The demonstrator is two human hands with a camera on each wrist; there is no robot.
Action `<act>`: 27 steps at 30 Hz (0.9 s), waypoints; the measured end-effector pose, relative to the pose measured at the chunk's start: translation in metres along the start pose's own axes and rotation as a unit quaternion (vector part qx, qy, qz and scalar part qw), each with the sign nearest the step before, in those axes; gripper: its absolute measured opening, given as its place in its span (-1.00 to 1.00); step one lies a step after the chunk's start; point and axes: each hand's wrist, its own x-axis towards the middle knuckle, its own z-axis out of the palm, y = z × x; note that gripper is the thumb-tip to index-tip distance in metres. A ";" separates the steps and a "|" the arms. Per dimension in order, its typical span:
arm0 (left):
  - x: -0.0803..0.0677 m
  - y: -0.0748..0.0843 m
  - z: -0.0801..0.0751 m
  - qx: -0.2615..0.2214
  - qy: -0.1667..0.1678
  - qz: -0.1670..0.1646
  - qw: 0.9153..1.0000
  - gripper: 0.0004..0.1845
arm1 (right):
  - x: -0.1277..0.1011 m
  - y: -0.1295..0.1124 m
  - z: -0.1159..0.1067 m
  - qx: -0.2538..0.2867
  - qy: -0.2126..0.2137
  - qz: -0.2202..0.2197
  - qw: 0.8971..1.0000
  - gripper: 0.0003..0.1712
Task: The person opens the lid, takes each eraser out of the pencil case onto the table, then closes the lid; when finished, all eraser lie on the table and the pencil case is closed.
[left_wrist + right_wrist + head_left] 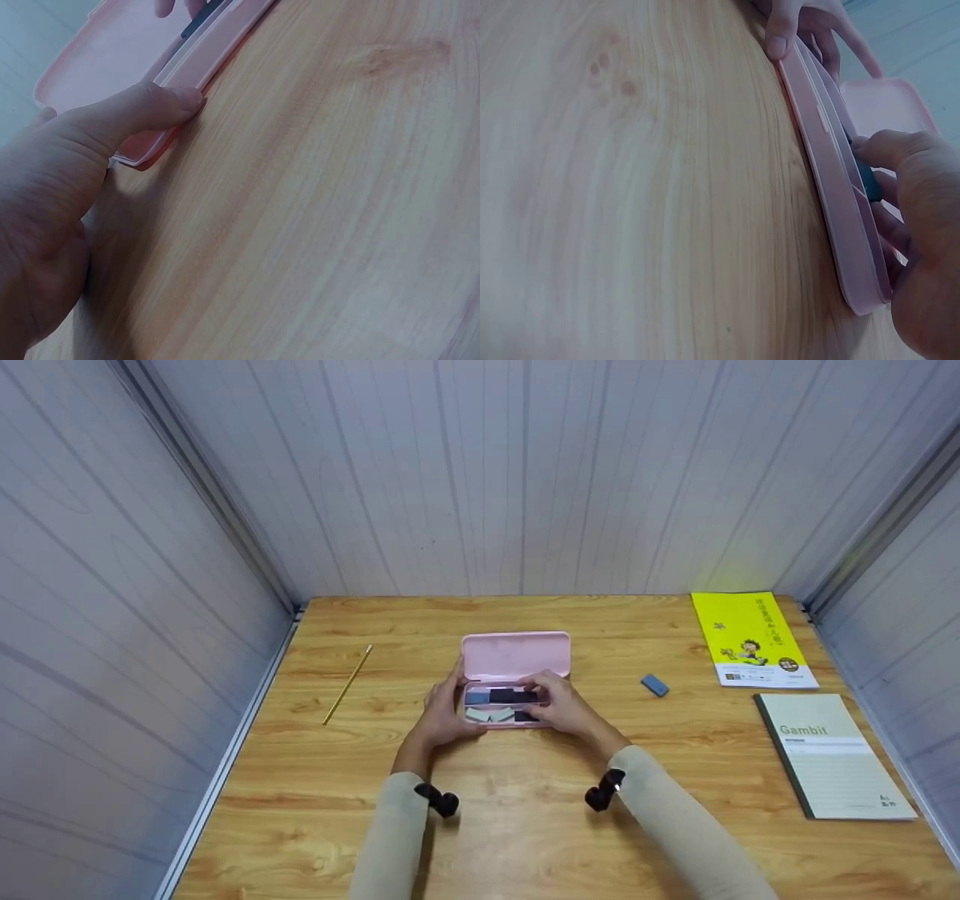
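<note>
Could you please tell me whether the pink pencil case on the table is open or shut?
Open. The pink plastic pencil case has its lid standing up behind the tray, and dark and pale items show inside, between the left hand and right hand.

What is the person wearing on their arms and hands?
Both arms are covered by long, plain beige sleeves reaching the wrists. A small black camera is strapped to the left wrist, another to the right. The left hand and right hand are bare, without gloves.

Study desk in a panelled booth.
Wooden desk [525, 825], pale panel walls [480, 472]; pencil [347, 685], notebook [832, 754], yellow workbook [750, 637].
</note>
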 end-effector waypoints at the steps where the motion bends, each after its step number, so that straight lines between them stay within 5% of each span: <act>1: 0.000 0.000 0.000 -0.001 0.001 0.002 1.000 0.58 | 0.000 0.001 0.002 -0.006 0.006 -0.008 1.000 -0.54; 10: 0.002 0.001 -0.001 0.007 -0.016 -0.021 1.000 0.58 | 0.002 -0.003 0.004 -0.030 -0.018 0.024 0.999 -0.53; 27: 0.001 0.003 -0.001 0.009 -0.014 -0.022 1.000 0.59 | 0.006 0.027 0.007 -0.039 -0.006 -0.002 0.999 -0.63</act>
